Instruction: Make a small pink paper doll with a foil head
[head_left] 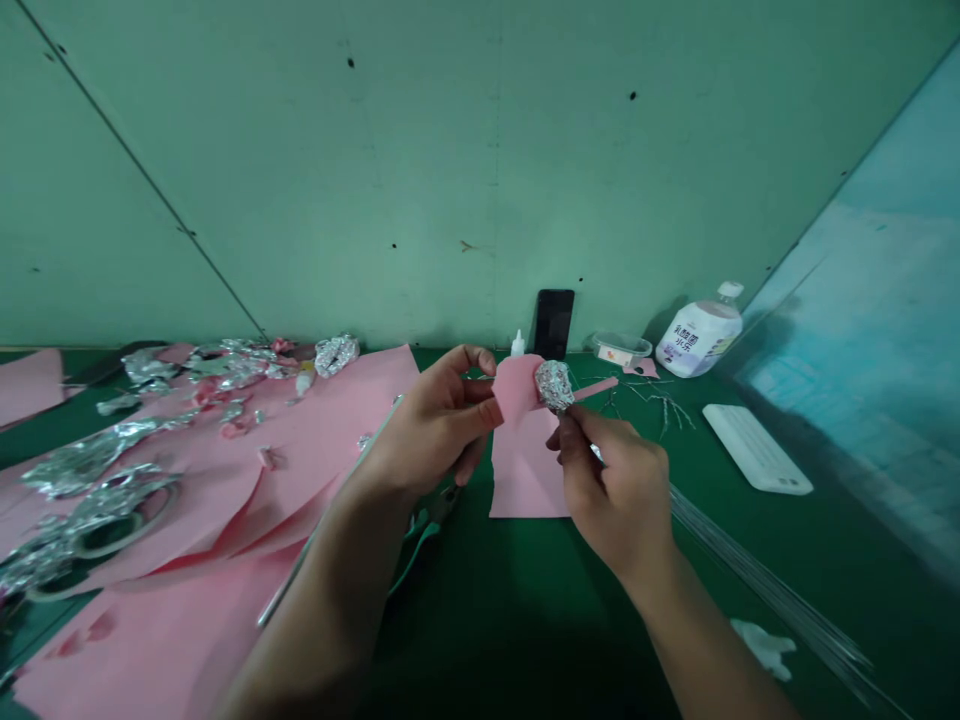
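Between the thumb and fingers of my left hand (442,420) is a curved piece of pink paper (516,388). My right hand (619,480) pinches a crumpled ball of aluminium foil (555,385) from below, close against the paper's right edge. A narrow pink strip (596,389) sticks out to the right behind the foil. Beneath both hands lies a pink paper sheet (525,480) on the green table. Pliers (435,520) with green handles rest under my left wrist, partly hidden.
Pink sheets (300,450) and crumpled foil pieces (232,365) cover the left side, with scissors (124,530) among them. A black phone (554,322) leans on the wall. To the right are a bottle (699,335), a white phone-shaped object (756,448) and a bundle of thin wires (765,575).
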